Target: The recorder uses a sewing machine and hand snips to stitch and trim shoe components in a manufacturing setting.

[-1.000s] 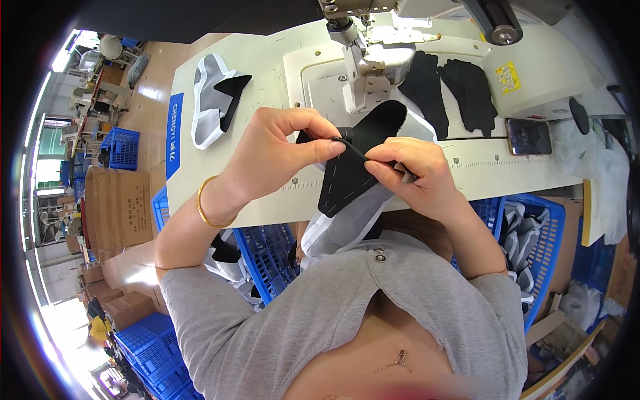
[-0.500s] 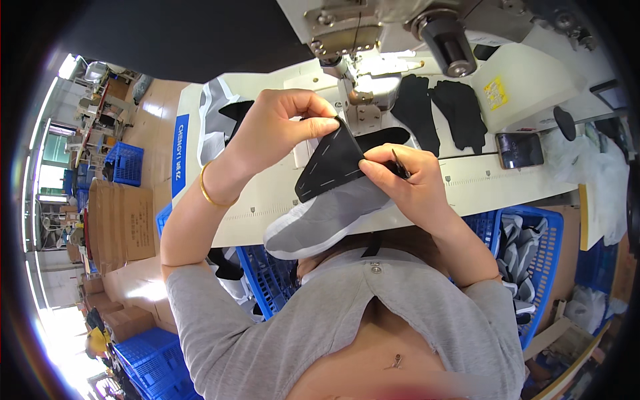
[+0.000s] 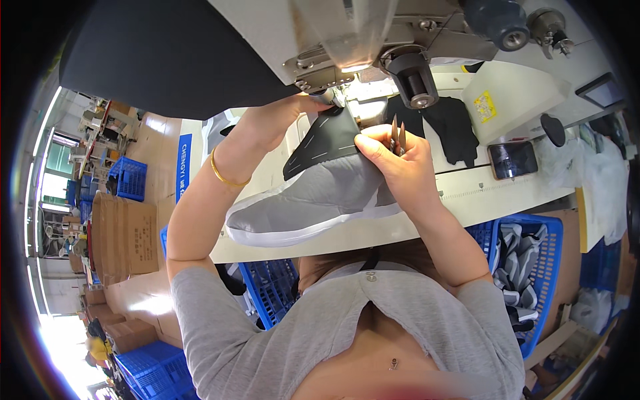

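Note:
A grey and white shoe upper (image 3: pixel 300 200) with a black lining piece (image 3: pixel 323 143), marked with white dashes, lies across the sewing machine (image 3: pixel 400 73) bed. My left hand (image 3: pixel 270 127) pinches the lining's far edge close under the machine's head; its fingertips are partly hidden there. My right hand (image 3: pixel 403 163) is closed on the near right part of the upper, thumb pressing where black meets grey. Tucked in that same hand is a small tool with two dark points (image 3: pixel 398 137), like tweezers or thread snips, its tips pointing away from me.
Black fabric pieces (image 3: pixel 450 133) lie right of the machine head, with a phone (image 3: pixel 512 160) beyond them. Blue baskets (image 3: pixel 547 267) holding shoe uppers stand below the table edge. A dark panel (image 3: pixel 180 67) covers the upper left. Cardboard boxes (image 3: pixel 127 233) stand on the floor at left.
Both hands have carried the upper toward the needle area. The left hand has gone under the machine head, and the grey toe has swung left and up onto the table.

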A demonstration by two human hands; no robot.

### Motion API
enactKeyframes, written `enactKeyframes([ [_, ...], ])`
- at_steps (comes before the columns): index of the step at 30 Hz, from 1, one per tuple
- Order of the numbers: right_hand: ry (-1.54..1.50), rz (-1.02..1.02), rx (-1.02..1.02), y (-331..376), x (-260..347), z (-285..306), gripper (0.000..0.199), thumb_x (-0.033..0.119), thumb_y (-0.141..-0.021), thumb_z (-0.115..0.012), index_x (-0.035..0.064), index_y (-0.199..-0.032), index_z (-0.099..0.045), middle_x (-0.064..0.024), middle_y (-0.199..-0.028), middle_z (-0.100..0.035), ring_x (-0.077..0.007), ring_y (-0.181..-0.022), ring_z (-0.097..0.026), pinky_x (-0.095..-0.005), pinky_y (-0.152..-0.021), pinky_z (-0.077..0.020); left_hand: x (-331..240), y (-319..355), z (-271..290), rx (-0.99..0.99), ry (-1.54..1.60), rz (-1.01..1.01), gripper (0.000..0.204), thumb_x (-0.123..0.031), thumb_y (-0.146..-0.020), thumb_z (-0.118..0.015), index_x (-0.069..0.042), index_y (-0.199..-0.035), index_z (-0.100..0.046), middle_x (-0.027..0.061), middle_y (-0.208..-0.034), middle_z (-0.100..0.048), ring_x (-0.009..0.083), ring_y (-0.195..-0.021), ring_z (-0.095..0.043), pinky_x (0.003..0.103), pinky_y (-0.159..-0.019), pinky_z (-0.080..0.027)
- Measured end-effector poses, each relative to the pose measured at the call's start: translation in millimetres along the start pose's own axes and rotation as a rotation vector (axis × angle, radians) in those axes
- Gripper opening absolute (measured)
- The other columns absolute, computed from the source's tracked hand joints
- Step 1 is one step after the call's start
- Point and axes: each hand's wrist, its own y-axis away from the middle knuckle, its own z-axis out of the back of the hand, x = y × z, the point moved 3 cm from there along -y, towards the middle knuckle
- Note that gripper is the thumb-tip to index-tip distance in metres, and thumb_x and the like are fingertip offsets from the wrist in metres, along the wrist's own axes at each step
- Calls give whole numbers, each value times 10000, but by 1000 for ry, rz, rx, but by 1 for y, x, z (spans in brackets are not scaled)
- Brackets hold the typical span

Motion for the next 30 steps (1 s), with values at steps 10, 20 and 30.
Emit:
enactKeyframes([
  [10,-48,23,7,1,-4,-1,134,124,-892,-680,-10,-881,-687,32,-732,-617,-26,-682,-508,-209,-611,-412,13,-7,13,83,-20,35,183,-53,-866,-624,-4,-1029,-690,58,-1048,-672,140,-1023,-577,256,-927,-399],
  [20,14,21,4,4,-2,-6,134,135,-906,-681,1,-907,-690,65,-740,-580,-7,-673,-463,-180,-603,-369,-45,40,-10,-202,-942,55,297,-57,-857,-658,-41,-1153,-635,112,-1054,-682,242,-1043,-633,295,-894,-457],
  [30,-94,100,-20,10,-10,-8,144,110,-916,-642,-21,-950,-691,9,-780,-669,-16,-711,-529,-203,-612,-436,5,98,-70,-128,-1079,-916,407,50,-789,-601,122,-1186,-557,237,-1262,-554,400,-1211,-516,478,-1075,-388],
])
